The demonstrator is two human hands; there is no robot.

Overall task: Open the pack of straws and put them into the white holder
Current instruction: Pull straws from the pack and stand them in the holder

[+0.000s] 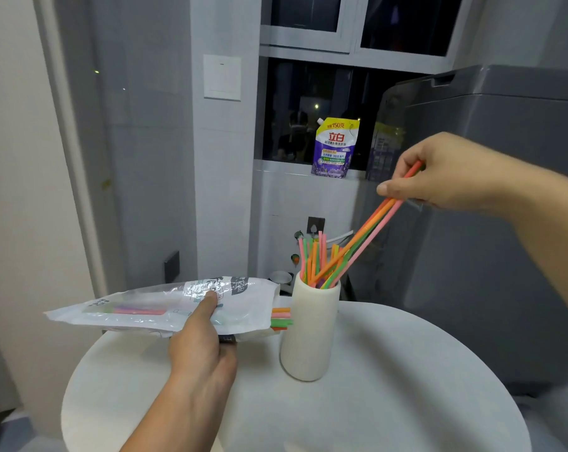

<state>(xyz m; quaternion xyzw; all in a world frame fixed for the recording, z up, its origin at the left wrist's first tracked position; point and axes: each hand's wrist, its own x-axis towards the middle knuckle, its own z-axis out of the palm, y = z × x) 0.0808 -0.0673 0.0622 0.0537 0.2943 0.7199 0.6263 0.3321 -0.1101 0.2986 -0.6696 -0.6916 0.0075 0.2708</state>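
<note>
A white ribbed holder [309,334] stands on the round white table [390,386], with several coloured straws [315,259] upright in it. My right hand [439,171] pinches a small bunch of orange, green and pink straws [370,226] by their upper ends; their lower ends dip into the holder's mouth at a slant. My left hand [201,337] holds the clear plastic straw pack [165,309] level above the table's left side. The pack's open end faces the holder, and a few straw tips [281,318] stick out of it.
A grey washing machine [491,223] stands close behind and to the right of the table. A purple detergent pouch [336,148] leans on the window sill. A wall and door frame rise at the left.
</note>
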